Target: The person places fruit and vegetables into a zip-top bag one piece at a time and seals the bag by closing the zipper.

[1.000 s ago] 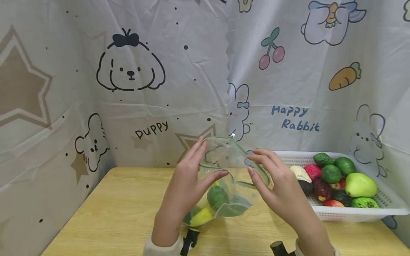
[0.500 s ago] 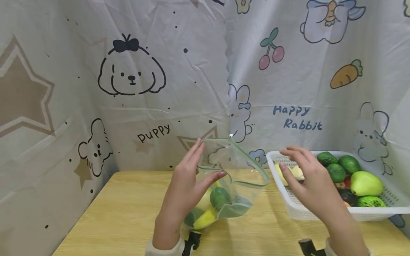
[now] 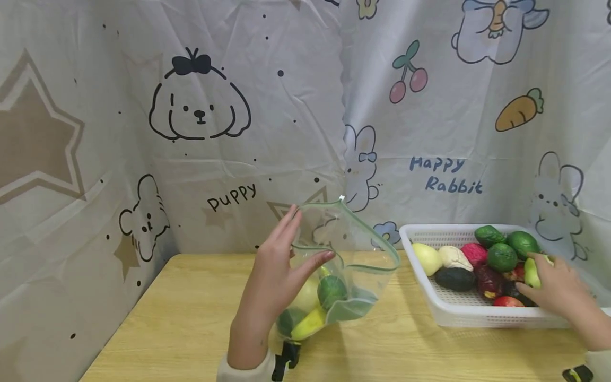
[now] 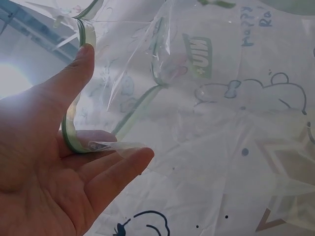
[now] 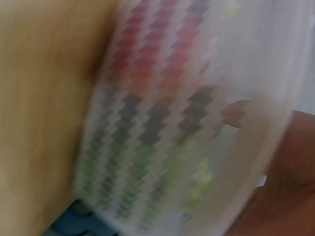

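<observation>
A clear bag (image 3: pixel 363 249) with a green zip edge stands upright on the table with its mouth spread. My left hand (image 3: pixel 274 270) is at the mouth's left side, thumb and fingers apart; in the left wrist view the green zip edge (image 4: pixel 73 142) runs against them. Inside are a green fruit (image 3: pixel 331 292), a curved yellow fruit (image 3: pixel 307 324) and a pale round one, partly covered by the hand. My right hand (image 3: pixel 556 286) reaches over a green pear (image 3: pixel 531 273) in the white basket (image 3: pixel 444 315), thumb and fingers spread about it. Firm contact cannot be made out.
Around the pear lie several fruits, among them a yellow pear (image 3: pixel 426 259), a dark avocado (image 3: pixel 454 279), a red-pink fruit (image 3: pixel 474 255) and a green fruit (image 3: pixel 502 258). A printed curtain (image 3: pixel 215 159) hangs behind the wooden table (image 3: pixel 191 307).
My right hand has left the bag's right edge and travelled right, across the basket, to the green pear. The left hand and the bag have stayed almost in place.
</observation>
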Tool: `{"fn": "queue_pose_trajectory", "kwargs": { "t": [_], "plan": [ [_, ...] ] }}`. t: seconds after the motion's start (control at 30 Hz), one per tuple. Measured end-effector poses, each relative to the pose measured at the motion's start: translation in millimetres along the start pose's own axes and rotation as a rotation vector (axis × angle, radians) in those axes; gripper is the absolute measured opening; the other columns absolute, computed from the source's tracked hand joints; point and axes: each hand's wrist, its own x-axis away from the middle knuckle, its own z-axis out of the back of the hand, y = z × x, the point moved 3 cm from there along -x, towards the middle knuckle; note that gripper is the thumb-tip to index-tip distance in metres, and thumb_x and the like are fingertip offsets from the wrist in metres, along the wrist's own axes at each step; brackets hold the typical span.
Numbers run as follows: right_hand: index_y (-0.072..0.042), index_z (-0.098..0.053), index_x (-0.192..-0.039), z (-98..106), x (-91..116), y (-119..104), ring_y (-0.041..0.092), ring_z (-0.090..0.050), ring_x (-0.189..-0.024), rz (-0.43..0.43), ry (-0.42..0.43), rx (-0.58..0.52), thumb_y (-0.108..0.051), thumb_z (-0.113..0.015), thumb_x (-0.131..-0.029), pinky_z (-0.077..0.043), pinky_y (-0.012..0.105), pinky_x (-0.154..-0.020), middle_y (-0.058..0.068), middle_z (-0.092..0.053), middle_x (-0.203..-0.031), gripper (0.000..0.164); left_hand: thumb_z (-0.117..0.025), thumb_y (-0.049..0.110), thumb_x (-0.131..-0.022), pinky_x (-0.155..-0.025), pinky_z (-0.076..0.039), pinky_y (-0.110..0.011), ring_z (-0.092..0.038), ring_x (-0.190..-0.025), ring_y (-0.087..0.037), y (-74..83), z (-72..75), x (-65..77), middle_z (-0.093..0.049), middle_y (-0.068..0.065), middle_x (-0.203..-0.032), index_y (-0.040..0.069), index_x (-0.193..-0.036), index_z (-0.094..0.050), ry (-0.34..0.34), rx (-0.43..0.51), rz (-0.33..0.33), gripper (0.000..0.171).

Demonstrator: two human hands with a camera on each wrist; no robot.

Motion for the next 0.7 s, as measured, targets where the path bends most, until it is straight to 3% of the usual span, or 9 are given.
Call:
{"fn": "queue_pose_trajectory", "kwargs": {
  "t": [0.07,0.23,0.57,0.7],
  "plan": [
    [0.017,-0.027,-0.126,-4,0,23,0.069,-0.031,-0.092,-0.044,-0.047,0.006,-0.022,-0.069,-0.076,-0.041,0.071,-0.065,0.056,-0.024,-0.111,0.077,-0.063,0.054,-0.079,-0.083,-0.059,-0.035,-0.035,-0.134,-0.024,1.6,-0.6,-1.1,-0.029,-0.007,-0.155,0.009,-0.144,-0.035,-0.005,-0.005,-0.01,0.084],
    [0.016,-0.022,-0.133,-7,-5,47,0.069,-0.031,-0.094,-0.002,-0.066,0.012,-0.026,-0.072,-0.073,-0.034,0.072,-0.074,0.057,-0.03,-0.107,0.088,-0.064,0.053,-0.079,-0.084,-0.058,-0.036,-0.036,-0.133,-0.025,3.2,-1.8,-0.8,-0.029,-0.007,-0.155,0.008,-0.143,-0.036,-0.008,-0.008,-0.01,0.084],
    [0.008,-0.031,-0.124,-15,-8,37,0.072,-0.028,-0.093,-0.046,0.048,-0.086,-0.005,-0.077,-0.061,-0.036,0.078,-0.069,0.059,-0.023,-0.109,0.079,-0.062,0.055,-0.079,-0.085,-0.058,-0.036,-0.034,-0.134,-0.024,2.0,-1.4,0.9,-0.028,-0.005,-0.155,0.01,-0.144,-0.035,-0.021,-0.006,0.02,0.084],
    [0.006,-0.034,-0.118,-18,-12,29,0.074,-0.029,-0.09,-0.019,-0.012,-0.101,-0.007,-0.076,-0.063,-0.039,0.079,-0.063,0.058,-0.017,-0.116,0.071,-0.062,0.055,-0.079,-0.084,-0.058,-0.036,-0.034,-0.134,-0.025,3.4,-0.6,0.4,-0.028,-0.006,-0.155,0.009,-0.144,-0.035,-0.017,-0.014,0.015,0.084]
  ]
}}
